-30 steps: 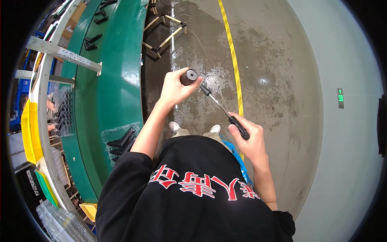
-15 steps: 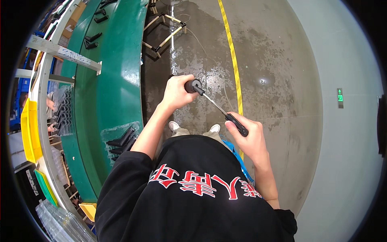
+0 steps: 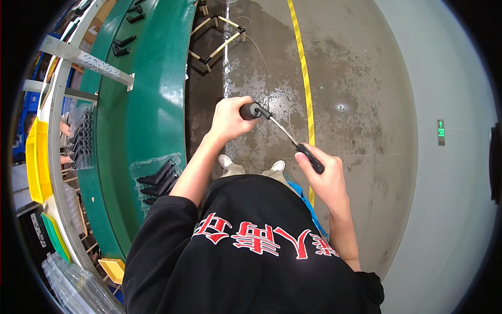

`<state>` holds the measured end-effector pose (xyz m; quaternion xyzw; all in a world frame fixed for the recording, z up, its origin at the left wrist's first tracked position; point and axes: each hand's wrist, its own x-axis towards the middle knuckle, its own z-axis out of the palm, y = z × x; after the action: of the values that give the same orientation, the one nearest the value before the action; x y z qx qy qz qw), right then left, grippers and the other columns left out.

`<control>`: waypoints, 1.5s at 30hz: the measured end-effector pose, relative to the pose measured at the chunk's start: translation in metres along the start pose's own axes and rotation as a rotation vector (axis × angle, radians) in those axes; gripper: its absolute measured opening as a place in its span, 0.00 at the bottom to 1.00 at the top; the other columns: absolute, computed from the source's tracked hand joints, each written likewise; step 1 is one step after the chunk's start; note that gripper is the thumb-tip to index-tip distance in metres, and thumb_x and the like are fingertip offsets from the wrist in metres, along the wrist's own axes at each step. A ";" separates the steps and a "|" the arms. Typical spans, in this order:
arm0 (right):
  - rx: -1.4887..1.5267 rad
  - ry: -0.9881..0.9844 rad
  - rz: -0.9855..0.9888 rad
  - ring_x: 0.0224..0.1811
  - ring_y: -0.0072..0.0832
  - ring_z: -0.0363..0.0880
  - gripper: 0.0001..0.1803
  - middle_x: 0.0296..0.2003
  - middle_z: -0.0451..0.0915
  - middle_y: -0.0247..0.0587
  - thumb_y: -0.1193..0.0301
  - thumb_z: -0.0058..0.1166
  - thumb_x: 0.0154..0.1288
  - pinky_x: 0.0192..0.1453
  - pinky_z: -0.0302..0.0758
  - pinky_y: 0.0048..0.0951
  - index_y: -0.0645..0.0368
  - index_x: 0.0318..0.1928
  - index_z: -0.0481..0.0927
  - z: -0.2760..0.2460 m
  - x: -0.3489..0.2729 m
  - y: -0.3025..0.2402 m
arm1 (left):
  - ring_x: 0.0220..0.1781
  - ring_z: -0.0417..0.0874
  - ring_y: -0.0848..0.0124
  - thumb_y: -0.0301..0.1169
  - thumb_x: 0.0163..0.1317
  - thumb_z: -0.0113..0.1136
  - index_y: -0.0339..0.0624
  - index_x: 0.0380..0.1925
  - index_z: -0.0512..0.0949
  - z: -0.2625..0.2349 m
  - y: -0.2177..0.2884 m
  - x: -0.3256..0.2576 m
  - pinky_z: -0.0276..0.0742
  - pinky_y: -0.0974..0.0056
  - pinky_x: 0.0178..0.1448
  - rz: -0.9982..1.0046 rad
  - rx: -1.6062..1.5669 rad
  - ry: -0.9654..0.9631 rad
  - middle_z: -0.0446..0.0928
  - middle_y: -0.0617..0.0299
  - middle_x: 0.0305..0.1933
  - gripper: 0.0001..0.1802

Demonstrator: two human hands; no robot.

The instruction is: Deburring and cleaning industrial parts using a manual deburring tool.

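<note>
My left hand [image 3: 228, 121] is wrapped round a black cylindrical part [image 3: 247, 111], its round end face turned to the right. In my right hand [image 3: 328, 177] is the black handle of a tool with a thin metal shaft [image 3: 284, 130]. A short black angled piece [image 3: 264, 112] at the far end of the shaft lies against the end of the cylinder; whether it is fixed to it I cannot tell. On the green bench to my left, a clear plastic tray [image 3: 137, 171] holds several black L-shaped parts [image 3: 158, 176].
The green bench [image 3: 157, 120] runs along my left, with more black parts [image 3: 123, 45] farther up. A metal post [image 3: 102, 69] and yellow bin [image 3: 37, 162] stand beyond. A tubular frame [image 3: 226, 46] rests on the floor ahead. Yellow tape [image 3: 306, 89] crosses the floor; a grey wall rises right.
The tool's angled end has shifted slightly right across the cylinder's end face, and its handle has moved a little right. My left hand stays in nearly the same place, holding the cylinder.
</note>
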<state>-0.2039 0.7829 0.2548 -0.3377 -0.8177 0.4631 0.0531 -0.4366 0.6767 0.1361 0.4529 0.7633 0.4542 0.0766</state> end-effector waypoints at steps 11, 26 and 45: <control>0.279 -0.127 -0.026 0.25 0.19 0.71 0.18 0.27 0.82 0.33 0.68 0.62 0.65 0.31 0.67 0.21 0.61 0.52 0.82 -0.003 0.001 0.019 | 0.20 0.70 0.71 0.35 0.56 0.65 0.41 0.26 0.77 -0.011 0.007 0.001 0.68 0.65 0.27 -0.457 -0.571 0.039 0.76 0.63 0.21 0.10; 0.451 -0.060 -0.078 0.30 0.23 0.75 0.26 0.35 0.81 0.36 0.64 0.65 0.64 0.37 0.72 0.23 0.62 0.59 0.78 0.045 0.016 0.039 | 0.22 0.73 0.78 0.57 0.71 0.50 0.41 0.49 0.73 -0.011 0.052 0.064 0.71 0.72 0.23 -0.780 -1.602 0.101 0.72 0.64 0.25 0.28; -0.027 -0.058 -0.112 0.22 0.35 0.78 0.22 0.29 0.85 0.41 0.64 0.61 0.64 0.29 0.72 0.32 0.53 0.58 0.80 0.013 -0.024 0.029 | 0.15 0.70 0.79 0.62 0.71 0.41 0.44 0.48 0.77 0.028 -0.004 0.040 0.68 0.73 0.19 -0.887 -1.369 0.118 0.70 0.69 0.20 0.33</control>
<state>-0.1765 0.7694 0.2299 -0.2785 -0.8426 0.4581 0.0506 -0.4474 0.7240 0.1285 -0.0631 0.4280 0.7702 0.4686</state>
